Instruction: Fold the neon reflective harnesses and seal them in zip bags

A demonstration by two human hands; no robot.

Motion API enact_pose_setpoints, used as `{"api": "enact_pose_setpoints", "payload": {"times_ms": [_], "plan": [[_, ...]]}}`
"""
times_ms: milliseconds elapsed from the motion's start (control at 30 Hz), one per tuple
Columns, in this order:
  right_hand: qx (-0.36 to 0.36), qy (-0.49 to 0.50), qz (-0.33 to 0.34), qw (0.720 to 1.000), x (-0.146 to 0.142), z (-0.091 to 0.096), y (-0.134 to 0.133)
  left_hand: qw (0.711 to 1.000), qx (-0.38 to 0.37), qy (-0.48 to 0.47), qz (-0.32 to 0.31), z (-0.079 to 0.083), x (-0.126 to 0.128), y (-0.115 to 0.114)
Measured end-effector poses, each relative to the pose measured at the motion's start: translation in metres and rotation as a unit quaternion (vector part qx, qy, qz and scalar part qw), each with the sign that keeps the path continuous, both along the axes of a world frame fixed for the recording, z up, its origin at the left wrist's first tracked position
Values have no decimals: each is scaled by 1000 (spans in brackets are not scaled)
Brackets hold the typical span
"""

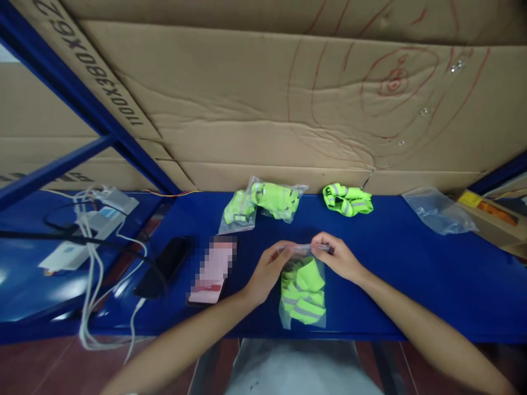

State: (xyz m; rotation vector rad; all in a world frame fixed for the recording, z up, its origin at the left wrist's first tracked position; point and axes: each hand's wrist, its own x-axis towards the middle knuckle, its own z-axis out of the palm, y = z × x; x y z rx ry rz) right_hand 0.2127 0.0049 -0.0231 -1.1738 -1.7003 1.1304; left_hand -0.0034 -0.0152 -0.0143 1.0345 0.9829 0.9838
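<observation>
A clear plastic bag (303, 291) holding a folded neon-yellow strap with grey reflective bands lies on the blue table (411, 274) in front of me. My left hand (267, 271) pinches the left end of the bag's top edge. My right hand (335, 255) pinches the right end of the same edge. Both hands are closed on the bag. Further back lie two filled bags of the same straps (263, 203) and one loose neon strap (348, 199).
An empty clear bag (438, 211) lies at the back right, beside a cardboard box (494, 219). A pink phone (212, 271) and a black phone (162, 266) lie to the left, past them white cables and chargers (90, 230). Cardboard sheets (288, 99) form the back wall.
</observation>
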Motion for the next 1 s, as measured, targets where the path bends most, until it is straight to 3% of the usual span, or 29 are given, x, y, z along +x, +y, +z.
{"api": "enact_pose_setpoints", "payload": {"times_ms": [300,500,700,867,1000], "plan": [[40,-35,-19,998,2,2,-13,997,40,62,-27,-11,-4,7],[64,-46,50,996,4,3,-10,991,88,75,-63,-12,-1,6],[129,-71,54,988,6,8,-14,985,123,86,-79,-10,0,4],[214,-132,99,963,8,8,-14,963,196,170,-72,-12,2,-1],[211,-168,105,957,11,7,-14,943,237,224,-64,-16,7,-2]]}}
